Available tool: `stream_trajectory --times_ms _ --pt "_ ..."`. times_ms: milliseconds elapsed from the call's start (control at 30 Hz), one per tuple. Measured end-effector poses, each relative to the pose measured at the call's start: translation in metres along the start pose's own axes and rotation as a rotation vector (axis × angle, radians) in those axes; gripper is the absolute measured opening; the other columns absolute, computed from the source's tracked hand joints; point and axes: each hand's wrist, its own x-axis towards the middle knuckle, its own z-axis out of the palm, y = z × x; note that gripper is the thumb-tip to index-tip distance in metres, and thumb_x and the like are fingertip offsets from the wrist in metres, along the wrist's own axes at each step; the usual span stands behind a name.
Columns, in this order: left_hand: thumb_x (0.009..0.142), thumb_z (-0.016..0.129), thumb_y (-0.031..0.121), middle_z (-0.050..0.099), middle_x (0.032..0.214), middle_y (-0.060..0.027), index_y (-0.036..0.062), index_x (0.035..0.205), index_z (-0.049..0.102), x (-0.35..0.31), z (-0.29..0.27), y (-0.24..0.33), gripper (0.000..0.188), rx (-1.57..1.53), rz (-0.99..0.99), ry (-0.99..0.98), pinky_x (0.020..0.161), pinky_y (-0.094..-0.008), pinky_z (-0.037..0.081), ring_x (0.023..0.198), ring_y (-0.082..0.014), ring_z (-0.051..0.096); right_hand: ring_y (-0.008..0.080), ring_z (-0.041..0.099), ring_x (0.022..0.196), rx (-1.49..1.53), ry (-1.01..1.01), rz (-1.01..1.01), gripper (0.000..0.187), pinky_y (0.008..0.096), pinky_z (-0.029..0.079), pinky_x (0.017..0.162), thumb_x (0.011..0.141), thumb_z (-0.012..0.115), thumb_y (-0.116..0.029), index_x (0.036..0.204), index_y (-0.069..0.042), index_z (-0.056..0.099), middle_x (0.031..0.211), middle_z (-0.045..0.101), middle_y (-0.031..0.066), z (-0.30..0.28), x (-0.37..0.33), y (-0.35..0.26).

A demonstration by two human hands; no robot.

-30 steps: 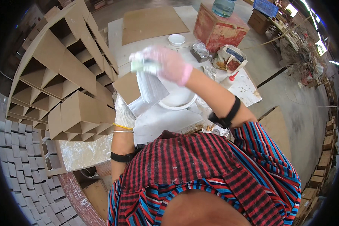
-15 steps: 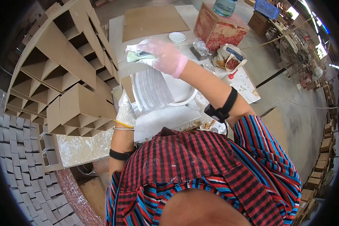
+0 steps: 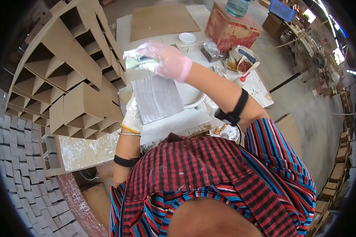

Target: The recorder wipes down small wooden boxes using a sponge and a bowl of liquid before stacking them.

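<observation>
A grey square panel (image 3: 158,99) with thin white streaks across its face is tilted up above the white-smeared table in front of me. My left hand (image 3: 133,115), in a white knit glove, grips the panel's left edge; the panel's side hides part of its fingers. Just beyond the panel's far edge, my right hand (image 3: 168,60) wears a thin pinkish glove. It is closed around a wadded pale green and white cloth (image 3: 140,62), held above the panel's far left corner. Partly behind the panel sits a round white basin (image 3: 194,96).
Tall cardboard box forms (image 3: 81,102) stand close on the left. Across the table lie a brown board (image 3: 164,21), a small white bowl (image 3: 187,38), a cloth bag (image 3: 241,59) and a red-capped bottle (image 3: 240,80). A worn red box (image 3: 231,29) carries a water jug (image 3: 237,7).
My right hand with the cloth has moved left. The panel has turned so its face shows flatter and greyer, with fewer white streaks. My left hand stays at its left edge.
</observation>
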Motion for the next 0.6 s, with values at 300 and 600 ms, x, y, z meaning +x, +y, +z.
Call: stream_trajectory --times_ms 300,600 --pt "0.089 0.054 0.032 0.060 0.104 -0.0114 0.0008 0.114 0.053 -0.011 -0.009 -0.001 0.040 0.185 0.125 -0.025 0.074 -0.0342 0.054 0.089 -0.0224 0.062 0.0259 0.054 0.105 -0.059 0.052 -0.099 0.043 0.0337 0.043 0.090 0.075 0.066 -0.019 0.117 -0.014 0.056 0.114 0.058 0.0075 0.023 -0.015 -0.004" --pt "0.087 0.058 0.028 0.063 0.101 -0.0106 -0.0018 0.109 0.058 -0.019 -0.005 0.007 0.037 0.045 0.205 -0.054 0.079 -0.0353 0.051 0.090 -0.0229 0.061 0.0160 0.058 0.095 0.359 0.363 0.643 0.045 0.0280 0.046 0.081 0.080 0.062 -0.025 0.121 -0.008 0.054 0.111 0.061 0.0079 -0.017 -0.024 0.001"
